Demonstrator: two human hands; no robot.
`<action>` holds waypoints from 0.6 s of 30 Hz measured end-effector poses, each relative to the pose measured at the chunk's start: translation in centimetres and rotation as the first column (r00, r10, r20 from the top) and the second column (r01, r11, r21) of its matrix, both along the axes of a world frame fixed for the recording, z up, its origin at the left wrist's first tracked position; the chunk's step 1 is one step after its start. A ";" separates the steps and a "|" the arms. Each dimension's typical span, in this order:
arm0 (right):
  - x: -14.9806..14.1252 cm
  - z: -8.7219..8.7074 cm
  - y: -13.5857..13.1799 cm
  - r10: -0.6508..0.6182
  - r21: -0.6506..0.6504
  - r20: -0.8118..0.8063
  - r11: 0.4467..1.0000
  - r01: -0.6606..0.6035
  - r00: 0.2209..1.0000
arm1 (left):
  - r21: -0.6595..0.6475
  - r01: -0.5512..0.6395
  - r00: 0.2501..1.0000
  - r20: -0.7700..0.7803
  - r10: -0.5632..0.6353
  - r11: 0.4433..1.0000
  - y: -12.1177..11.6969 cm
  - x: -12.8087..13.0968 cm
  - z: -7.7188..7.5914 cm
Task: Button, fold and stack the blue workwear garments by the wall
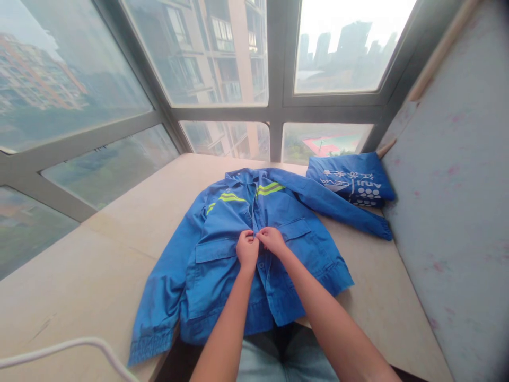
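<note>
Left fingers (245, 238), right fingers (268, 234): nearly closed, pinching front edges of jacket (220, 225), equally near; button hold unclear. Jacket spread beneath and around fingers on bench (107, 249); front opening runs collar (beyond fingers) to hem (nearer body).

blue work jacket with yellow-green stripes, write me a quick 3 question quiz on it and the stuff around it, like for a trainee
1. Where do the left hand and right hand pinch the blue cloth jacket with yellow-green stripes?
a) collar
b) front opening
c) sleeve cuff
2. True or false: the folded blue fabric bundle with white lettering lies next to the pale patterned wall.
3. Fill in the missing word: the thick white cable shows in the near ____ corner of the view.

Key: 1 b; 2 true; 3 left
</note>
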State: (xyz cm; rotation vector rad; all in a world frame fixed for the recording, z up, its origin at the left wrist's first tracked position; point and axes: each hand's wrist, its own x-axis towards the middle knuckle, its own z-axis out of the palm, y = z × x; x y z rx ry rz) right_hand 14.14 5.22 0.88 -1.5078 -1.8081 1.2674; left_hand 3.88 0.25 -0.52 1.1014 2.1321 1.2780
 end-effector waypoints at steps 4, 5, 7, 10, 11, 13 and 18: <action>-0.2 0.3 -0.5 -0.065 0.051 0.015 0.997 0.064 0.998 | -0.004 -0.054 0.998 -0.015 0.054 0.999 0.1 0.5 0.2; -0.3 0.3 -0.6 -0.083 0.057 0.016 0.995 0.082 0.996 | -0.002 -0.065 0.998 -0.023 0.065 0.998 0.0 0.7 0.2; -0.4 0.1 -0.6 -0.110 0.054 0.015 0.993 0.109 0.994 | 0.007 -0.075 0.996 -0.043 0.075 0.997 -0.1 1.0 0.3; -0.5 -0.1 -0.2 -0.115 0.000 0.008 0.993 0.115 0.993 | 0.020 -0.042 0.996 -0.076 0.044 0.999 -0.4 1.3 0.5; -0.5 -0.1 0.0 -0.104 -0.032 0.002 0.994 0.104 0.995 | 0.021 -0.021 0.996 -0.088 0.022 1.000 -0.5 1.3 0.5; -0.5 0.0 0.4 -0.070 -0.104 -0.018 0.992 0.068 0.997 | 0.014 0.029 0.992 -0.122 -0.027 0.999 -0.8 1.2 0.7; -0.3 0.7 1.3 -0.011 -0.209 -0.047 0.978 0.001 0.999 | -0.093 0.082 0.958 -0.266 -0.104 0.992 -1.5 0.9 1.5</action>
